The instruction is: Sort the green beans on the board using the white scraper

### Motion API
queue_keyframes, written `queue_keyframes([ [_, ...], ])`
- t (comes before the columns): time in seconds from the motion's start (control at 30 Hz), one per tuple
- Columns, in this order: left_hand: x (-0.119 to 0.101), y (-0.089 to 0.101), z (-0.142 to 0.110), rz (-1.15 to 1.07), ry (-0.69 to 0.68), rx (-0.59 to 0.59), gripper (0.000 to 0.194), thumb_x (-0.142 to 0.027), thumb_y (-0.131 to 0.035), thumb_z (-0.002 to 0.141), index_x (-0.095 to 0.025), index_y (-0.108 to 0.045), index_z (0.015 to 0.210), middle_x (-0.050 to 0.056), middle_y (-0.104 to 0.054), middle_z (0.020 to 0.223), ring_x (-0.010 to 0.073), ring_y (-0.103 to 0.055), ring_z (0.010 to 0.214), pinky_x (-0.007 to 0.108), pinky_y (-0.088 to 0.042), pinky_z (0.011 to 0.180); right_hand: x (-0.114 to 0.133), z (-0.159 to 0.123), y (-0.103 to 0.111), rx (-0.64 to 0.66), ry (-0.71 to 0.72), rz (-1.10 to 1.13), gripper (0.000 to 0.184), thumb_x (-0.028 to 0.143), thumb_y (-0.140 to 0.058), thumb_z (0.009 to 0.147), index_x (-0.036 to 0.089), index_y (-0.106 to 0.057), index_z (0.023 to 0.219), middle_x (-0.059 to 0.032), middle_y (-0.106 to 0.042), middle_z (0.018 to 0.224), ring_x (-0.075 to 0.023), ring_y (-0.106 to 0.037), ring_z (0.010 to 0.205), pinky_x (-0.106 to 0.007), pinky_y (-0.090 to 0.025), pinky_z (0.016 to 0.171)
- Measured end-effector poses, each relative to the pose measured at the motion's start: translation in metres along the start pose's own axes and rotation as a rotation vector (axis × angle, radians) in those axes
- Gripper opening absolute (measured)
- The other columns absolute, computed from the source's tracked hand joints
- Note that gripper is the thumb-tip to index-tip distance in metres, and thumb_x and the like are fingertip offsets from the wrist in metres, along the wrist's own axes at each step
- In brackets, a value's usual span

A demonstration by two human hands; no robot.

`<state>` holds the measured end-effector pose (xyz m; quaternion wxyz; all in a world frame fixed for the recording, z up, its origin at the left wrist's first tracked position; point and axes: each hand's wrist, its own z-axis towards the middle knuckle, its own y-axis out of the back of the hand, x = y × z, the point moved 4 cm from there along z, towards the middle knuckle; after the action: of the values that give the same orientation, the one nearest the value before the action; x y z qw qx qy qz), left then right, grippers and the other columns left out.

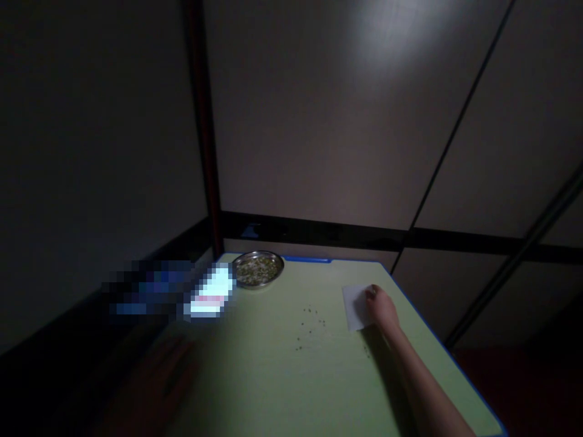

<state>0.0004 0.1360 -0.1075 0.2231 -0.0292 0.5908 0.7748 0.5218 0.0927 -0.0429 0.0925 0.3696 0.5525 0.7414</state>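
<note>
My right hand is at the right side of the pale green table, over the edge of a white square of paper. Its fingertips are curled together in a pinch, and whatever sits between them is too small to make out. Small dark seeds lie scattered on the tabletop left of the paper, with a few more near my forearm. In deep shadow at the lower left, my left hand shows fingers stretched out and slightly apart, holding nothing visible.
At the table's far left corner stands a round metal plate holding mixed green and whitish bits. A lit, pixelated phone-like screen is beside it. Behind the table rise light panels with a dark band.
</note>
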Motion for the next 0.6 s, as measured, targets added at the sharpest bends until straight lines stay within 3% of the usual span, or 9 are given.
queue_keyframes([
  [0.1, -0.004, 0.005, -0.003, -0.013, 0.008, 0.031, 0.052, -0.047, -0.040, 0.089, -0.019, -0.066, 0.126, 0.011, -0.060, 0.141, 0.0278, -0.056, 0.131, 0.047, -0.042, 0.113, -0.010, 0.002, 0.001, 0.017, 0.008, -0.035, 0.041, 0.024, -0.046, 0.094, 0.013, -0.060, 0.131, -0.0178, -0.074, 0.109, -0.0252, -0.069, 0.107, -0.029, -0.047, 0.087],
  [0.4, 0.009, -0.008, -0.009, -0.018, 0.017, 0.019, 0.053, -0.048, -0.039, 0.092, -0.020, -0.064, 0.130, 0.011, -0.056, 0.146, 0.0265, -0.051, 0.135, 0.046, -0.038, 0.117, -0.053, 0.002, 0.020, 0.006, 0.019, -0.100, 0.044, 0.024, -0.044, 0.096, 0.008, -0.057, 0.134, -0.0211, -0.072, 0.114, -0.0283, -0.066, 0.113, -0.032, -0.048, 0.088],
  [0.6, 0.000, 0.001, -0.002, -0.031, 0.017, -0.041, 0.043, -0.044, -0.048, 0.089, -0.024, -0.069, 0.120, 0.005, -0.064, 0.137, 0.0250, -0.058, 0.127, 0.042, -0.043, 0.112, -0.066, 0.002, 0.039, -0.010, 0.039, -0.099, 0.047, 0.029, -0.041, 0.096, 0.008, -0.058, 0.134, -0.0198, -0.069, 0.123, -0.0281, -0.066, 0.114, -0.030, -0.049, 0.087],
])
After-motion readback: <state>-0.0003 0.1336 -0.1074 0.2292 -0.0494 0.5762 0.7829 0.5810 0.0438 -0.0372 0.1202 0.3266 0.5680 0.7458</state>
